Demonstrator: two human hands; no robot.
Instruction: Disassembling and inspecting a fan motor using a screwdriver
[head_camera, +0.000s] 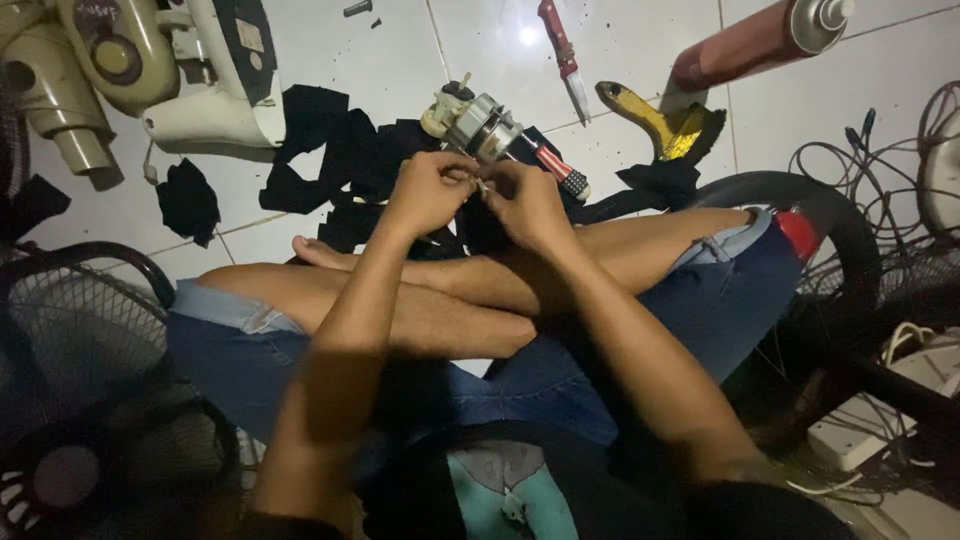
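I sit cross-legged on a white tiled floor. My left hand (428, 190) and my right hand (528, 200) meet above my shins, fingertips pinched together on a small pale part (482, 184) too tiny to identify. Just beyond my hands lies a small electric motor (478, 122) with a metal body and cream end piece. A screwdriver (556, 168) with a patterned handle rests beside it on black cloth scraps (340, 150).
A cream fan housing (150, 60) lies far left. A red-handled knife (562, 55), a yellow-handled brush (665, 125) and a red spray can (760, 38) lie ahead. Fan grilles (70, 340) sit at left, tangled wires and a white power strip (880, 410) at right.
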